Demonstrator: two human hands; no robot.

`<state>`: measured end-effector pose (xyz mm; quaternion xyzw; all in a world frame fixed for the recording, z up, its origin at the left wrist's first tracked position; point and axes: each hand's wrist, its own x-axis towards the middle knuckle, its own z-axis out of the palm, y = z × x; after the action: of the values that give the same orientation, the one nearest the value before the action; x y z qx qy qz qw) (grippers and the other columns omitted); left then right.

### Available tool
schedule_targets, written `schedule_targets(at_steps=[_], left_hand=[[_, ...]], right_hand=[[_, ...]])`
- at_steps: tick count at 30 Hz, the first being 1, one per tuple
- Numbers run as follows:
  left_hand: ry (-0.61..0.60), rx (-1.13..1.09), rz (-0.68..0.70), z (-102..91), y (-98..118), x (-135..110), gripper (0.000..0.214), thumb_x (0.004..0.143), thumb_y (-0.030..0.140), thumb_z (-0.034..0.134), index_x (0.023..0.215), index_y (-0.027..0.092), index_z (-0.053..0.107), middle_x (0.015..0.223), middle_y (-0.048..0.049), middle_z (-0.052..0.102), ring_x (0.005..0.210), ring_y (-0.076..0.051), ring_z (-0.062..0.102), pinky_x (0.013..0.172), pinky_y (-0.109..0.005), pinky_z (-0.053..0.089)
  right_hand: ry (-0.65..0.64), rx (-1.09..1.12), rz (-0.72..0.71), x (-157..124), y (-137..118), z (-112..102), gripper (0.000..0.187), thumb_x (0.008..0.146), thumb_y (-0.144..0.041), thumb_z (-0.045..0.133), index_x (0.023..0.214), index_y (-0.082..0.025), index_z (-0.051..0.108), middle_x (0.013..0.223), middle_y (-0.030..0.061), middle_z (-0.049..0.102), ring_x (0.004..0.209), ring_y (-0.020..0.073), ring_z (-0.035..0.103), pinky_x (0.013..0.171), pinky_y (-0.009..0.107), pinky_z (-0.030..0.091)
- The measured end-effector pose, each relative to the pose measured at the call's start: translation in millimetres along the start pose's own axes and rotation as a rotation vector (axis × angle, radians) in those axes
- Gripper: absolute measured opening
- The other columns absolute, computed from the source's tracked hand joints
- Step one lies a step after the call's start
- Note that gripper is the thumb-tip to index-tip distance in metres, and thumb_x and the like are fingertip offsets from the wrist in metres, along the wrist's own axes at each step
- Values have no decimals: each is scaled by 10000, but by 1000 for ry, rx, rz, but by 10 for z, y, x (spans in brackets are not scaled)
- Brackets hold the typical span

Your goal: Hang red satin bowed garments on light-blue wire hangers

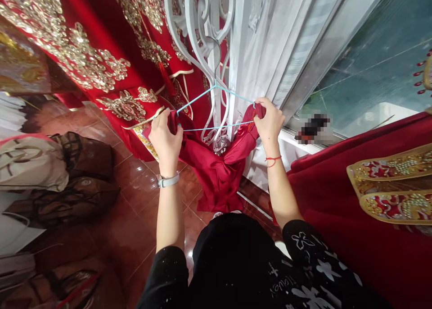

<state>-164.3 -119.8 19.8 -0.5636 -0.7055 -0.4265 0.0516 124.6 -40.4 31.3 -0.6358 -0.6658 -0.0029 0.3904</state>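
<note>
A light-blue wire hanger hangs by its metal hook from a white scrolled metal frame. A dark red satin garment hangs from the hanger's two ends, its middle sagging toward the floor. At the hanger's left end, my left hand pinches the gathered red cloth between thumb and fingers. My right hand grips the cloth at the right end, thumb against the hanger's corner. The cloth hides part of both hanger corners.
Red gowns with gold beading hang on the left. Brown bags lie on the red tiled floor. A white curtain and a glass pane stand at right, beside another red embroidered garment.
</note>
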Motion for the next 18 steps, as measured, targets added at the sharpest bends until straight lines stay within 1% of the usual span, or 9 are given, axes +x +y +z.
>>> schedule_targets(at_steps=[3,6,9,11,13,15,16,18], left_hand=[[-13,45,-8,-6,24,-4,570,858,127,591,1422,203,611,1515,-119,623,1438,-343,558,1253,-556,430],[-20,130,-27,12,108,-8,553,870,97,527,1410,177,613,1475,-138,649,1414,-341,578,1222,-530,463],[-41,231,-36,-24,211,8,530,900,63,439,1395,147,612,1412,-169,680,1360,-333,621,1173,-485,499],[-100,301,-34,-113,244,47,496,930,65,419,1383,122,610,1306,-186,725,1250,-342,684,1115,-496,527],[-150,342,-27,-242,217,115,440,953,99,465,1367,108,615,1152,-169,764,1097,-345,733,1052,-530,547],[-152,310,2,-373,126,200,418,935,126,552,1347,116,620,1050,-121,774,987,-321,740,1017,-542,554],[-128,254,18,-425,64,240,418,912,122,586,1328,125,624,1019,-91,771,943,-292,732,1008,-524,558],[-53,81,23,-484,-69,298,402,862,73,599,1259,133,627,964,-35,751,848,-209,699,959,-432,581]], right_hand=[[21,-35,6,-28,-29,37,414,882,-85,536,1212,-279,692,1168,31,787,1098,250,731,968,384,546],[35,-76,25,-35,-85,86,416,903,-87,507,1250,-250,670,1198,77,768,1089,260,716,938,389,546],[-14,-131,15,20,-115,92,435,919,-75,484,1295,-217,653,1195,120,747,1050,265,709,920,402,543],[-62,-155,-25,100,-86,56,436,926,-70,479,1294,-216,661,1124,110,750,1005,253,709,920,400,539],[-89,-131,-88,208,-12,-4,420,918,-72,487,1254,-222,689,1027,84,757,976,247,709,935,398,538],[-98,-66,-155,322,92,-74,399,892,-82,508,1196,-227,724,961,68,767,976,258,712,962,407,543],[-100,-32,-182,375,148,-106,397,879,-89,517,1176,-235,736,959,62,777,988,266,715,977,415,546],[-90,16,-200,455,251,-152,425,862,-101,518,1179,-266,748,1014,47,801,1026,281,716,1005,436,550]])
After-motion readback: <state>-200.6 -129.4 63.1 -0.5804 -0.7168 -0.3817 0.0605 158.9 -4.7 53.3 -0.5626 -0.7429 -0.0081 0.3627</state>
